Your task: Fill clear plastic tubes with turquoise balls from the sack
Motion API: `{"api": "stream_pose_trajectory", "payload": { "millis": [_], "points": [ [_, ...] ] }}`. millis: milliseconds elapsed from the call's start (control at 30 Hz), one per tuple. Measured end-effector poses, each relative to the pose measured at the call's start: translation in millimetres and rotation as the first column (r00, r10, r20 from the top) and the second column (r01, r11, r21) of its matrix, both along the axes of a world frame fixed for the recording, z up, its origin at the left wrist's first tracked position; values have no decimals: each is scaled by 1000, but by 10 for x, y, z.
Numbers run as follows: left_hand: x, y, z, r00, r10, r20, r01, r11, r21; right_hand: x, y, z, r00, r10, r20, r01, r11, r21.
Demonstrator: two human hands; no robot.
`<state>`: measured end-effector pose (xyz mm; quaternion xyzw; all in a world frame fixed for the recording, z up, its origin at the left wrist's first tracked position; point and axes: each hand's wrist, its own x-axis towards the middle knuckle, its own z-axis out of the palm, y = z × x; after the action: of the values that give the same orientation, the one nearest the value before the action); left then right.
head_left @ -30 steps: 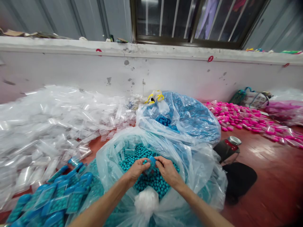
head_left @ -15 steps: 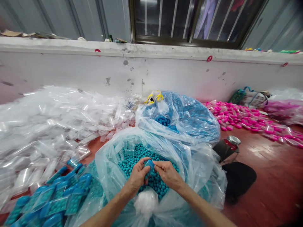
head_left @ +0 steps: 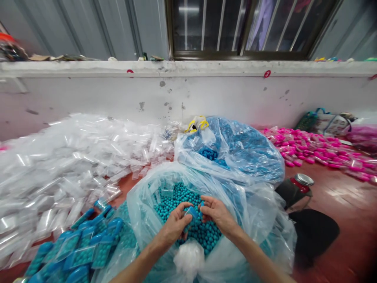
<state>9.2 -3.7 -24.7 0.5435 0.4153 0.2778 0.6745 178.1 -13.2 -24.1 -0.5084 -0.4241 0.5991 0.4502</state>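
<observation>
Above teal beads [head_left: 204,234]: left hand [head_left: 177,222] pinching blue packet [head_left: 192,212]; right hand [head_left: 217,214], grip unclear.

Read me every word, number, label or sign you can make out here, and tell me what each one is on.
"3": on the red round sticker on the white ledge below the window.
Too blurred to read: the left red sticker and the far-right red sticker.
No lettering can be made out on the blue-topped packet in the left hand.
</observation>
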Motion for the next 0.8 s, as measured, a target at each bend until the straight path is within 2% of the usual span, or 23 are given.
{"api": "stream_pose_trajectory", "payload": {
  "millis": [67,167,233,300,367,500,600,700,800],
  "points": [
    [56,-41,23,997,65,-45,-63,997,45,-50,-8,21,992,-11,129,0,997,83],
    [137,-88,51,981,189,-47,-186,980,66,-122,-95,87,922,35,385,-138,960,245],
    [162,-99,64,974,227,12,-227,972,61,-167,-170,123,850,99,518,-250,940,231],
    [164,-99,76,965,242,99,-249,967,62,-215,-227,137,783,168,599,-317,936,153],
    [158,-100,92,957,231,174,-241,969,44,-271,-256,132,739,168,652,-328,936,130],
    [169,-129,161,956,189,222,-183,982,-47,-375,-275,124,714,-43,699,-264,908,326],
    [200,-165,221,953,228,202,-222,974,-51,-412,-288,125,675,-141,724,-261,872,414],
    [224,-193,232,952,266,150,-260,964,-56,-421,-302,91,655,-165,737,-278,855,438],
    [237,-191,175,956,280,92,-279,960,-26,-440,-328,24,667,-164,727,-258,864,432]
  ]
}}
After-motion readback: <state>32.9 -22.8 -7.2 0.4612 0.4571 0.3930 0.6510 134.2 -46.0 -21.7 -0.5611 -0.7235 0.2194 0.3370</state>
